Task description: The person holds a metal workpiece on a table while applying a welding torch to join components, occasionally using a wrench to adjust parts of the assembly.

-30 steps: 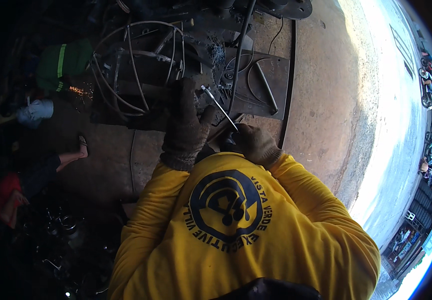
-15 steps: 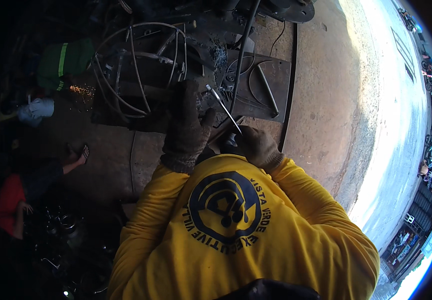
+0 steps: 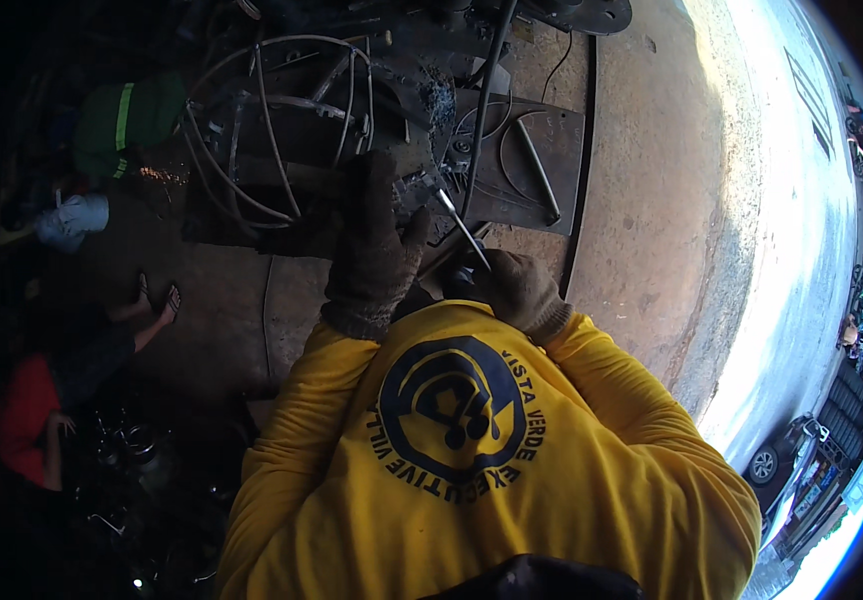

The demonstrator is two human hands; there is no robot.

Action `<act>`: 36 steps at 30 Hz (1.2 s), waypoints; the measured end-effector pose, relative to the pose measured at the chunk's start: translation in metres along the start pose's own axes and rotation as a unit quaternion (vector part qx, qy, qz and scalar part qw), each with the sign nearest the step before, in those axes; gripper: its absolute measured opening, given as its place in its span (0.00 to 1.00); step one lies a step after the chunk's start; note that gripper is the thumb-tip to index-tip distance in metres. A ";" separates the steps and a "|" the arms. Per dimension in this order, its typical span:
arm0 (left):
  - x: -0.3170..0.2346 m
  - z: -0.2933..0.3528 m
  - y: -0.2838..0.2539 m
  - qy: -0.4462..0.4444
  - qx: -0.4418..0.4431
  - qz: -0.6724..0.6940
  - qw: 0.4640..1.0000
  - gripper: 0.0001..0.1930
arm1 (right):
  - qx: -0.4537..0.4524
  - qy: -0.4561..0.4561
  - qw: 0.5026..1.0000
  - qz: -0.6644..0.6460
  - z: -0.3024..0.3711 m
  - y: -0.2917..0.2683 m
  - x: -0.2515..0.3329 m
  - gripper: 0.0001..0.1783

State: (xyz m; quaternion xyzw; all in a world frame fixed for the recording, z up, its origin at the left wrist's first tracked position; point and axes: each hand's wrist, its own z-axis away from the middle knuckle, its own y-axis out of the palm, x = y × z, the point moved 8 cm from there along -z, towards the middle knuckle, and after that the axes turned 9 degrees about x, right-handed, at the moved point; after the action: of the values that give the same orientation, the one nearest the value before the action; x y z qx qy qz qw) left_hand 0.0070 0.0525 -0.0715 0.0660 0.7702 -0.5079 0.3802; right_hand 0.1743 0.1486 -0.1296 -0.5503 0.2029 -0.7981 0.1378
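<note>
My left hand [image 3: 372,240], in a brown work glove, is beside the round frame of bent metal bars [image 3: 277,140]. Its fingers point away from me and the thumb stands apart; whatever lies under the palm is hidden. My right hand [image 3: 520,290], also gloved, is closed around the near end of a thin silver metal rod [image 3: 466,230]. The rod slants up and left, thicker and paler toward its far end, which meets dark metal parts right of my left fingertips. What tool it belongs to is unclear.
A dark metal plate [image 3: 567,150] carries a pipe piece [image 3: 539,170] and thin wire. A dark upright bar [image 3: 489,95] rises beside it. At left, a person in green [image 3: 127,125] works near flying sparks [image 3: 164,177]; another in red [image 3: 27,420] is lower left.
The rod's visible far end has shifted slightly right and nearer to me. My left hand barely moves. A car has come into view at the right, and the person in red has shifted.
</note>
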 end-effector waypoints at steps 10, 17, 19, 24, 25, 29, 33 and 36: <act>0.005 0.002 -0.001 -0.012 -0.003 0.023 1.000 0.44 | 0.038 0.099 0.993 0.045 -0.008 0.003 -0.008 0.18; 0.014 0.003 0.007 -0.031 0.014 0.074 0.997 0.43 | -0.108 0.042 0.993 -0.035 -0.048 -0.065 0.006 0.17; 0.016 0.006 0.004 -0.018 0.009 0.058 0.998 0.43 | -0.114 -0.008 0.991 0.070 -0.081 -0.087 0.035 0.19; 0.002 0.003 -0.004 -0.009 0.018 0.054 0.998 0.41 | -0.153 0.027 0.975 0.156 -0.174 -0.125 0.051 0.22; 0.003 0.003 -0.003 -0.002 0.022 0.039 0.999 0.41 | -0.149 0.046 0.975 0.161 -0.191 -0.130 0.057 0.22; 0.004 0.006 0.000 0.011 0.037 -0.002 0.999 0.41 | -0.102 0.123 0.969 0.188 -0.244 -0.142 0.065 0.23; 0.004 0.008 0.000 0.022 0.020 -0.023 0.999 0.41 | -0.072 0.020 0.951 0.300 -0.280 -0.136 0.080 0.22; -0.001 0.007 -0.009 0.024 0.005 -0.045 0.999 0.39 | -0.054 -0.035 0.939 0.339 -0.298 -0.129 0.094 0.20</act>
State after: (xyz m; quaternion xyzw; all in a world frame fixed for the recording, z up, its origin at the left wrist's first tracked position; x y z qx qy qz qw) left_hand 0.0071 0.0431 -0.0653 0.0452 0.7784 -0.5269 0.3381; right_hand -0.1375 0.2718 -0.0840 -0.4827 0.4150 -0.6725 0.3775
